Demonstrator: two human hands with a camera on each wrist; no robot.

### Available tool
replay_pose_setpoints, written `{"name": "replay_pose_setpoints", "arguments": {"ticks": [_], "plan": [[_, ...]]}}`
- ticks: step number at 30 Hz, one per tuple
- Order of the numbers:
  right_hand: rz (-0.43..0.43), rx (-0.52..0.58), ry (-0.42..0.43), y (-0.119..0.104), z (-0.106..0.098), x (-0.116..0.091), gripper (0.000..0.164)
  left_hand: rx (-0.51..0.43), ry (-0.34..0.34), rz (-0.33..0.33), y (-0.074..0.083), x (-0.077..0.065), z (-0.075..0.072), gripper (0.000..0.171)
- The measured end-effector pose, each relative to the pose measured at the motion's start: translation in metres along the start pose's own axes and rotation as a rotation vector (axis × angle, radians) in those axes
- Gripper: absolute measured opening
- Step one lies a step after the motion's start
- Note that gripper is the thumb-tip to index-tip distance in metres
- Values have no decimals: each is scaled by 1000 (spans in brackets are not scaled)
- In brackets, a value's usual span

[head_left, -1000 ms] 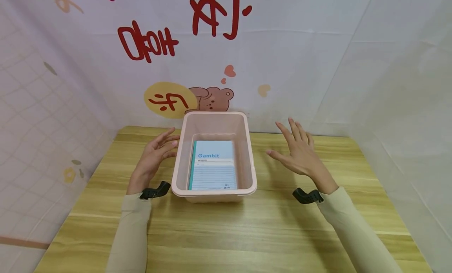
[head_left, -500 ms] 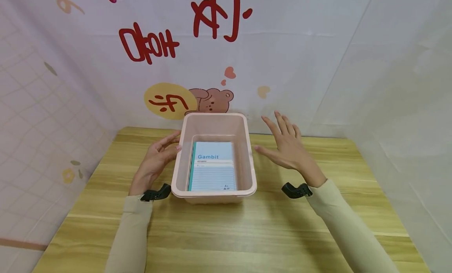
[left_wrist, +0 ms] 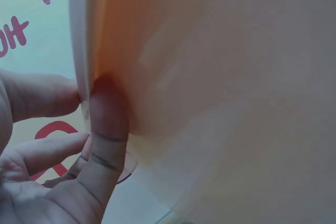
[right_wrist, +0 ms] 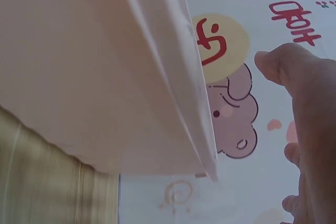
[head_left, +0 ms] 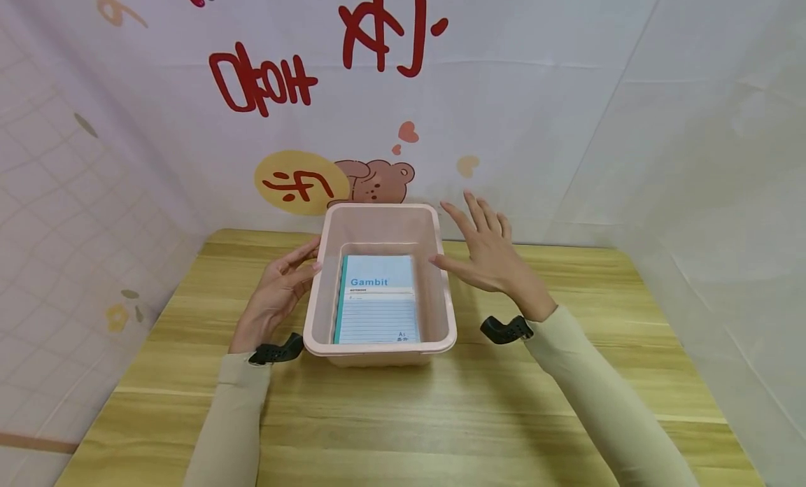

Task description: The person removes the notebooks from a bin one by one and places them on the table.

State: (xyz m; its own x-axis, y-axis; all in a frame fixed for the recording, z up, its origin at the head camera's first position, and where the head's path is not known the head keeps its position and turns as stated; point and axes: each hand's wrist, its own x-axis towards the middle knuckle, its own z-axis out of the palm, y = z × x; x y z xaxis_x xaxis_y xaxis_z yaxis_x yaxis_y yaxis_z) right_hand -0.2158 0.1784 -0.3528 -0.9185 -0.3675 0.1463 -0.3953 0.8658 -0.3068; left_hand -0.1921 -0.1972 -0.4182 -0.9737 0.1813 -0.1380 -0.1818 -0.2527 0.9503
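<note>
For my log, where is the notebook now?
The notebook lies slightly left of the head view's centre, inside the pink bin, between left hand and right hand.

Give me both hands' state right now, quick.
Left hand: closed, pinching the pink bin by its rim.
Right hand: open, holding nothing, beside the bin.

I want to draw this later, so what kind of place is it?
Probably a tabletop work spot indoors: a wood-patterned table, a pale backdrop printed with a cartoon bear behind it, and a pink bin holding a notebook.
</note>
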Motion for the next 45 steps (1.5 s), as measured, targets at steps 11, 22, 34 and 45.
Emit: {"name": "replay_pose_setpoints", "arguments": {"ticks": [11,22,34,45], "plan": [[-25,8,-24,-25,5,25,91,-11,-15,8,-2,3,1,66],[-69,35,-143,-57,13,52,94,-23,-26,15,-1,5,3,69],[-132,-101,-269,-94,42,81,93,-48,-23,15,0,2,2,69],[-90,-226,-356,-113,79,96,95,-44,-39,33,0,2,3,67]]}}
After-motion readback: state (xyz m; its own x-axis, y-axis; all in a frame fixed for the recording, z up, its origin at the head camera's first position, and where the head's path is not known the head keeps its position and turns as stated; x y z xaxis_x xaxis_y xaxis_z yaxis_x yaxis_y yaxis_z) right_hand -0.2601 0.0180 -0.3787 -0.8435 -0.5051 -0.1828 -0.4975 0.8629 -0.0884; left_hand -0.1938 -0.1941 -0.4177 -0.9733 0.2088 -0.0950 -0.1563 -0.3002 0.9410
